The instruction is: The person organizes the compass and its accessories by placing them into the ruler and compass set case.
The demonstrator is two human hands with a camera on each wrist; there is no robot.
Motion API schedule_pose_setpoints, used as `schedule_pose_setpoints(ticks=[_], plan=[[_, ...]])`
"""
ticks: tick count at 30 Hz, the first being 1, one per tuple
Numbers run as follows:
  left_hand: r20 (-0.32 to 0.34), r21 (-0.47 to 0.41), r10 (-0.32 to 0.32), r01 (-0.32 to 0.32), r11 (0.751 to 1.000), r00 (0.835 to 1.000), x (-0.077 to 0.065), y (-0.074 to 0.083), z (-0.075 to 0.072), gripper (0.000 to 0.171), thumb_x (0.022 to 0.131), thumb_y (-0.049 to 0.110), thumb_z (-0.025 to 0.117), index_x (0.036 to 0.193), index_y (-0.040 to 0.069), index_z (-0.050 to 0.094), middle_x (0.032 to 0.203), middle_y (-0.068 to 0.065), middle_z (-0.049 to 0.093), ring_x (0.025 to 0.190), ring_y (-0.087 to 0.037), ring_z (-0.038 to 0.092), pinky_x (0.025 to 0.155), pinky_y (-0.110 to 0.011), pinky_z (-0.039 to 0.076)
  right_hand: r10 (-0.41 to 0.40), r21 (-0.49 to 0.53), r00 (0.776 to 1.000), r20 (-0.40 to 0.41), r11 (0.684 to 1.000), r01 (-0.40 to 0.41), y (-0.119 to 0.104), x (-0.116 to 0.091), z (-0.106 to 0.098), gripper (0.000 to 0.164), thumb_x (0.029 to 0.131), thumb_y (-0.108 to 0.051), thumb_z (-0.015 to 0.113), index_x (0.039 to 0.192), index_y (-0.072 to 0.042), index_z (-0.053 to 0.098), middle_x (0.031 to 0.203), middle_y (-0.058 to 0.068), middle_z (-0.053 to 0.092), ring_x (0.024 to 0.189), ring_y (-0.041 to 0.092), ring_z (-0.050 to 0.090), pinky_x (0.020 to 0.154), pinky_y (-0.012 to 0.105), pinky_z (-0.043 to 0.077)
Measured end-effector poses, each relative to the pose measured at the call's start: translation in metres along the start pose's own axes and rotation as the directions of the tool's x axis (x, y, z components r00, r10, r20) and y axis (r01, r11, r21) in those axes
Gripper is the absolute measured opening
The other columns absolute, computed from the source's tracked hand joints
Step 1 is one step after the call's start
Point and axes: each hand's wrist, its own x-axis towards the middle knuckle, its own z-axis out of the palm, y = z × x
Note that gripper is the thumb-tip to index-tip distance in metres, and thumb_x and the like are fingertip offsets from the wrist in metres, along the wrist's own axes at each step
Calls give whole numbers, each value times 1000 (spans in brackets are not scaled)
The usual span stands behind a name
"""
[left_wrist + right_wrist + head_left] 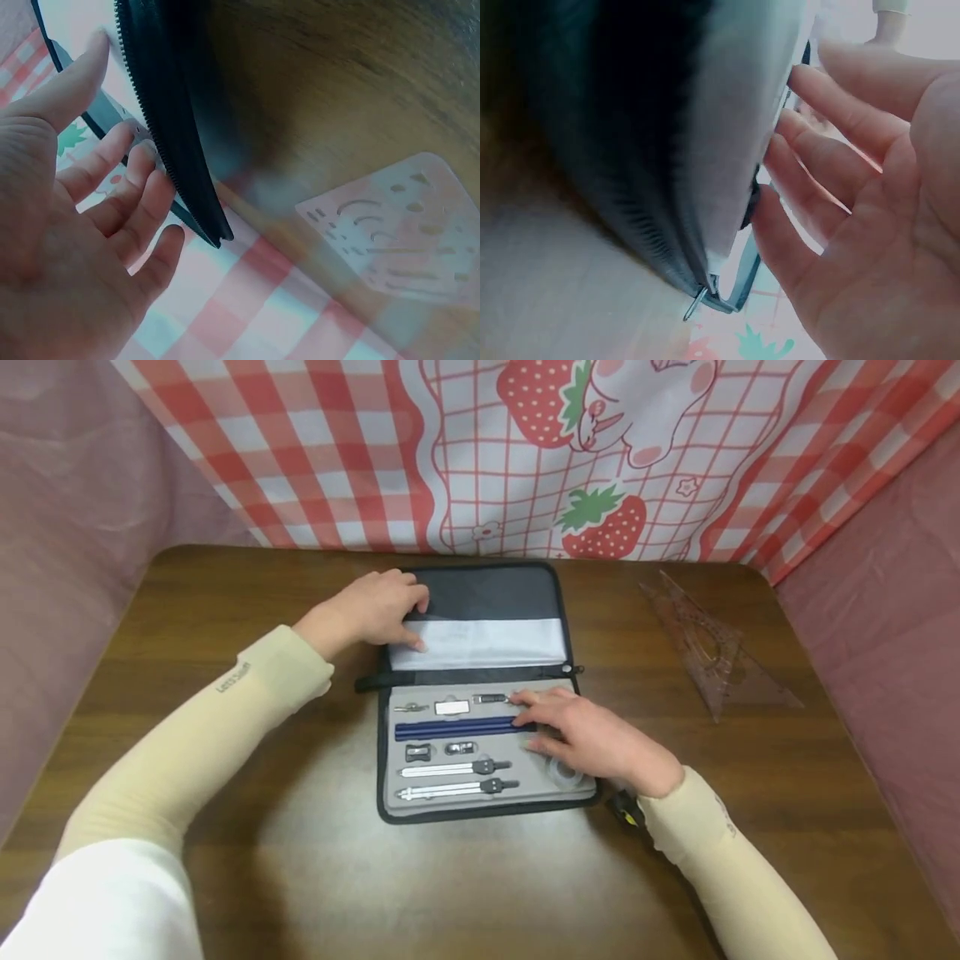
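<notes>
Mid-frame, the left hand touches the open case; the right hand lies over blue pencils; both hands' fingers loosely apart.

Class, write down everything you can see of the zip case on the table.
The zip case is black and fabric-like, with zip teeth along its edge. It lies open on the brown table, its lid, with a white strip, on the far side. The near half's grey tray carries blue pencils, a sharpener, two compasses and other small pieces. The left hand touches the lid's left side; the right hand seems to touch the tray.
</notes>
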Motion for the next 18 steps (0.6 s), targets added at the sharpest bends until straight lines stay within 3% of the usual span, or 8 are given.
schedule_pose_setpoints(ticks=[3, 7, 11, 16, 18], plan=[[-16, -16, -6, 5, 1000, 1000, 2, -1, 3, 54, 73, 55, 68, 104, 13, 55, 98, -4, 49, 92, -23, 43, 82, -41, 39, 3, -44, 1000, 30, 999, -2, -4, 0, 0, 60, 75, -54, 65, 125, -22, 58, 145, -2, 36, 125, 15, 34, 96, 35, 36], [-46, -45, -13, 11, 999, 999, 4, -3, 4, 40, 82, 48, 61, 100, 12, 56, 95, -5, 49, 89, -22, 44, 77, -39, 40, 4, -147, 999, 51, 989, 4, -14, 0, 5, 86, 65, -71, 58, 138, -27, 45, 144, 4, 32, 123, 22, 31, 92, 37, 39], [-26, -81, -62, 60, 995, 998, 4, -6, 3, 31, 86, 45, 58, 88, 14, 56, 84, -3, 53, 78, -20, 48, 69, -35, 41, 8, -214, 999, 46, 977, 2, -20, 2, 9, 91, 64, -77, 52, 141, -30, 39, 142, 7, 31, 119, 24, 31, 88, 39, 41], [71, -170, -47, 58, 984, 996, 2, -6, -1, 27, 87, 42, 59, 85, 15, 58, 75, -3, 55, 70, -18, 51, 64, -31, 41, 24, -233, 999, 41, 972, -14, -21, 2, 10, 91, 63, -77, 51, 141, -31, 38, 141, 7, 31, 119, 24, 32, 89, 40, 40], [92, -166, -42, 57, 984, 995, 1, -6, -3, 27, 87, 41, 58, 84, 14, 59, 75, -3, 55, 70, -18, 51, 64, -31, 40, 27, -231, 999, 43, 973, -16, -21, 2, 10, 91, 63, -76, 51, 141, -31, 38, 142, 6, 31, 119, 24, 32, 89, 40, 40]])
